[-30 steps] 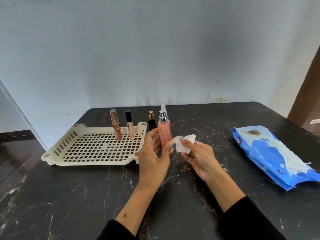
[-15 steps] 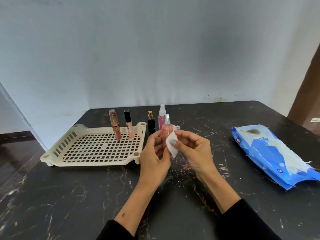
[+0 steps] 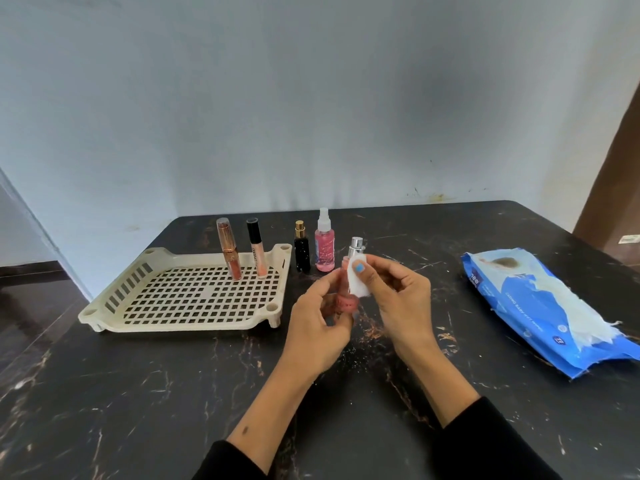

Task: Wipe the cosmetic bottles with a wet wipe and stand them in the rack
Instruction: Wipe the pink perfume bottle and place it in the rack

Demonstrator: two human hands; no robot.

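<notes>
My left hand (image 3: 317, 327) grips the base of a peach-pink spray bottle (image 3: 346, 289) with a silver nozzle, held just above the table. My right hand (image 3: 398, 299) presses a folded white wet wipe (image 3: 358, 284) against the bottle's upper body with the thumb. The cream perforated rack (image 3: 194, 327) lies to the left; a rose-gold tube (image 3: 229, 249) and a black-capped gloss tube (image 3: 256, 249) stand at its far edge. Right of the rack, on the table, stand a small black bottle with a gold cap (image 3: 301, 251) and a pink spray bottle (image 3: 324, 245).
A blue pack of wet wipes (image 3: 540, 303), torn open, lies on the right of the black marble table (image 3: 138, 410). A pale wall runs close behind the table. The table's left edge drops to a dark floor (image 3: 31, 296).
The peach bottle has been lowered and tilted slightly toward me. My right hand moved in from beside it and now presses the wipe onto its upper body.
</notes>
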